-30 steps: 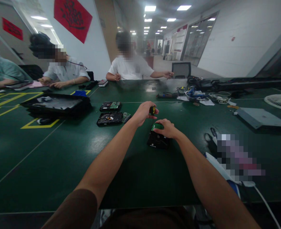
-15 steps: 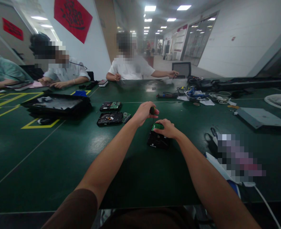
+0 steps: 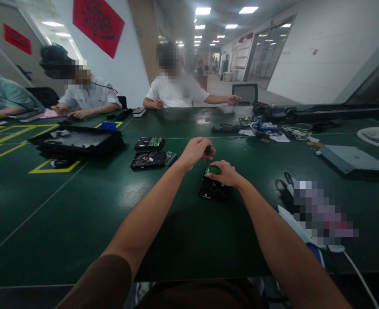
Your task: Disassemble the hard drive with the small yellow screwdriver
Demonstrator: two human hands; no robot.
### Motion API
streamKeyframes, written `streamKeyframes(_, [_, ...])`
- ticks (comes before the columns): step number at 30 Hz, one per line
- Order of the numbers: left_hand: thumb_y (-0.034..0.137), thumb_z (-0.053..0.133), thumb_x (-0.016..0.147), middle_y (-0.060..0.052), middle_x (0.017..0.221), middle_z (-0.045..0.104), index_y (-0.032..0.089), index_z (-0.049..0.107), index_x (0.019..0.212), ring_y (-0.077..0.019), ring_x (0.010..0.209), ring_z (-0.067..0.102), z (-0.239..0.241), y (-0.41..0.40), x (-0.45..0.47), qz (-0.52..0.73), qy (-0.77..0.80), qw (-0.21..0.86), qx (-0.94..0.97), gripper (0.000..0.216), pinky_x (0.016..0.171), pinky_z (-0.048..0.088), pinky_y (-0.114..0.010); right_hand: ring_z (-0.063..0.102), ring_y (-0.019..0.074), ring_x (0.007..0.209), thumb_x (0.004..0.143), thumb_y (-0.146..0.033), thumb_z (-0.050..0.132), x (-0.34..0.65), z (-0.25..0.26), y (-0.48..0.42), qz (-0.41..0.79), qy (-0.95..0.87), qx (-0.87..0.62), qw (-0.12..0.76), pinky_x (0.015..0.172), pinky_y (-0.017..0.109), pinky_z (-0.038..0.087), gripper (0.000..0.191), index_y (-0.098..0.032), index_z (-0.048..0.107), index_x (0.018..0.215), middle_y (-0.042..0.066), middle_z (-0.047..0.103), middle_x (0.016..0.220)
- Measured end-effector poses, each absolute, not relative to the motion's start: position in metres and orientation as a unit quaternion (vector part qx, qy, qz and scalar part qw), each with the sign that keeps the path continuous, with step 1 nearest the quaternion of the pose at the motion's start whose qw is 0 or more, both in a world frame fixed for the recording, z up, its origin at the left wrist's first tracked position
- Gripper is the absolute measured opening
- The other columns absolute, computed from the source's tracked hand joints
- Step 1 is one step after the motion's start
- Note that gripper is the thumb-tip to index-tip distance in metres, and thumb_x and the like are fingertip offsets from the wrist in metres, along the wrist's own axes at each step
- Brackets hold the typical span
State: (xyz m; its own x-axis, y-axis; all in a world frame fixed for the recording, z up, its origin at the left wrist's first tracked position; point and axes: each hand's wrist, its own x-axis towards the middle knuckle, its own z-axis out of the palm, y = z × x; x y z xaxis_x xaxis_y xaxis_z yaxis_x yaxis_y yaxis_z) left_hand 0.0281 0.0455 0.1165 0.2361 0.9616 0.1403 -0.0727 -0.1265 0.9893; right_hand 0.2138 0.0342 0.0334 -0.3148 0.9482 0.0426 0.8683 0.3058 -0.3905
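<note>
A black hard drive is laid flat on a dark green table, just in front of the wearer, with a green circuit board seen at its far end. The drive is held by the right hand: its right side is covered by the palm, and the green board is spanned between thumb and fingertips in a narrow grip. The drive's near end is left uncovered, on the wearer's side of the grip.

Above the far left corner, a screwdriver is held upright in the closed fingers of the left hand, its thin shaft pointed down toward the board. Whether a screw is touched by the tip cannot be told.

To the left, two more drives are set one beyond the other, the farther drive and the nearer drive, with a small loose board beside the nearer one. Farther left, a black tray is placed. At the far edge, a person in a white shirt is seated.
</note>
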Motion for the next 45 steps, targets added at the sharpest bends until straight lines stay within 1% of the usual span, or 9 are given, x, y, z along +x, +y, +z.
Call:
streamKeyframes(6, [0.031,0.06,0.086,-0.007,0.088,0.069,0.016,0.074,0.078,-0.0164,0.079,0.063,0.1162,0.0472,0.026,0.491,0.409,0.434,0.634,0.022,0.057,0.056,-0.021,0.056,0.0362,0.129,0.09,-0.06,0.069,0.2133,0.0351,0.033,0.155,-0.795,-0.57,0.134,0.105,0.054,0.044,0.055,-0.031,0.066,0.137,0.012,0.064,0.131])
streamKeyframes(15, [0.03,0.059,0.088,-0.01,0.087,0.072,0.016,0.064,0.09,-0.0205,0.081,0.068,0.117,0.0448,0.027,0.506,0.369,0.556,0.547,0.015,0.06,0.06,-0.03,0.056,0.0362,0.129,0.091,-0.06,0.068,0.2141,0.0345,0.0336,0.154,-0.799,-0.566,0.133,0.105,0.054,0.045,0.054,-0.031,0.066,0.137,0.012,0.064,0.131])
streamKeyframes(21, [0.03,0.057,0.088,-0.009,0.09,0.068,0.015,0.072,0.084,-0.0166,0.082,0.064,0.1182,0.0447,0.025,0.507,0.382,0.498,0.591,0.021,0.058,0.054,-0.022,0.057,0.0364,0.128,0.091,-0.06,0.069,0.2142,0.0341,0.0339,0.153,-0.8,-0.565,0.133,0.104,0.054,0.046,0.055,-0.03,0.067,0.137,0.012,0.065,0.132])
streamKeyframes(26, [0.031,0.058,0.09,-0.009,0.086,0.072,0.016,0.066,0.096,-0.0177,0.077,0.067,0.1198,0.0411,0.0283,0.491,0.364,0.563,0.557,0.018,0.059,0.056,-0.025,0.057,0.0354,0.128,0.09,-0.06,0.069,0.2136,0.033,0.0338,0.149,-0.798,-0.567,0.138,0.104,0.052,0.046,0.053,-0.032,0.068,0.135,0.011,0.066,0.13])
streamKeyframes(29, [0.03,0.059,0.088,-0.009,0.085,0.07,0.016,0.065,0.089,-0.0187,0.08,0.067,0.1191,0.0412,0.0296,0.5,0.359,0.56,0.555,0.016,0.062,0.058,-0.028,0.057,0.0354,0.128,0.09,-0.061,0.069,0.2139,0.033,0.0339,0.149,-0.798,-0.567,0.138,0.104,0.052,0.045,0.055,-0.032,0.067,0.136,0.011,0.065,0.13])
streamKeyframes(33, [0.031,0.057,0.086,-0.009,0.089,0.066,0.015,0.07,0.079,-0.0179,0.083,0.063,0.1178,0.0441,0.0259,0.505,0.374,0.497,0.598,0.022,0.057,0.055,-0.023,0.056,0.0353,0.128,0.09,-0.062,0.068,0.214,0.0346,0.0336,0.153,-0.799,-0.566,0.133,0.104,0.052,0.045,0.056,-0.032,0.066,0.137,0.011,0.064,0.132])
streamKeyframes(39, [0.032,0.058,0.088,-0.009,0.084,0.069,0.016,0.066,0.09,-0.0194,0.078,0.066,0.1198,0.0418,0.0267,0.492,0.367,0.565,0.551,0.018,0.059,0.059,-0.029,0.056,0.0351,0.129,0.09,-0.061,0.068,0.2134,0.0361,0.0332,0.155,-0.797,-0.57,0.128,0.104,0.052,0.044,0.055,-0.031,0.066,0.137,0.012,0.064,0.132])
streamKeyframes(42, [0.03,0.059,0.087,-0.009,0.083,0.069,0.016,0.064,0.086,-0.0189,0.078,0.066,0.1202,0.0412,0.0289,0.5,0.361,0.569,0.543,0.015,0.063,0.06,-0.031,0.055,0.0353,0.129,0.09,-0.061,0.068,0.2138,0.0346,0.034,0.15,-0.799,-0.568,0.129,0.104,0.051,0.045,0.055,-0.032,0.067,0.136,0.011,0.064,0.132])
streamKeyframes(45, [0.03,0.059,0.085,-0.008,0.085,0.068,0.016,0.068,0.079,-0.0174,0.079,0.064,0.1195,0.0432,0.0277,0.504,0.372,0.526,0.575,0.018,0.06,0.057,-0.025,0.056,0.035,0.128,0.09,-0.062,0.068,0.2146,0.033,0.0349,0.146,-0.799,-0.568,0.131,0.104,0.052,0.045,0.055,-0.032,0.066,0.136,0.011,0.064,0.131])
